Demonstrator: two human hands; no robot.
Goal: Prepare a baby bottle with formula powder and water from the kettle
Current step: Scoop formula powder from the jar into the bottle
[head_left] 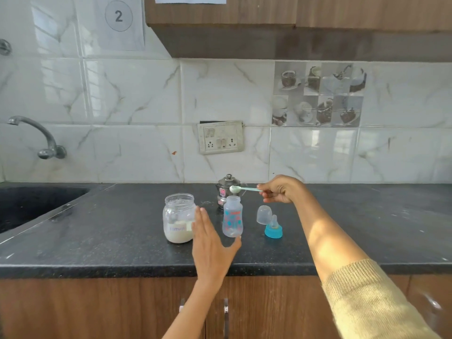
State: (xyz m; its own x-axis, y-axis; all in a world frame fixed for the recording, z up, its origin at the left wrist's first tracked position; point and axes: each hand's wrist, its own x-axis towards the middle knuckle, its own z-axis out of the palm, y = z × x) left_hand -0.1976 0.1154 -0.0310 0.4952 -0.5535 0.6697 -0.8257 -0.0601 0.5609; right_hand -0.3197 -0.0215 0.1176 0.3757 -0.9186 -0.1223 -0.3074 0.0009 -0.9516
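The left hand [210, 243] is spread flat and empty between the glass powder jar [179, 218] and the clear plastic bottle [232, 216] on the speckled black counter [122, 228]. Farther back, the right hand [281, 189] pinches a slim green scoop [241, 189], heaped white, above the bottle's open neck, before the rounded steel kettle [226, 187]

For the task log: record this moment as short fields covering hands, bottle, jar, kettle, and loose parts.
right hand: holds scoop, its bowl with powder above the bottle mouth
left hand: open, between jar and bottle
bottle: upright, uncapped
jar: open, powder in the bottom
kettle: behind bottle, lid on
cap: on counter, right of bottle
nipple ring: beside cap
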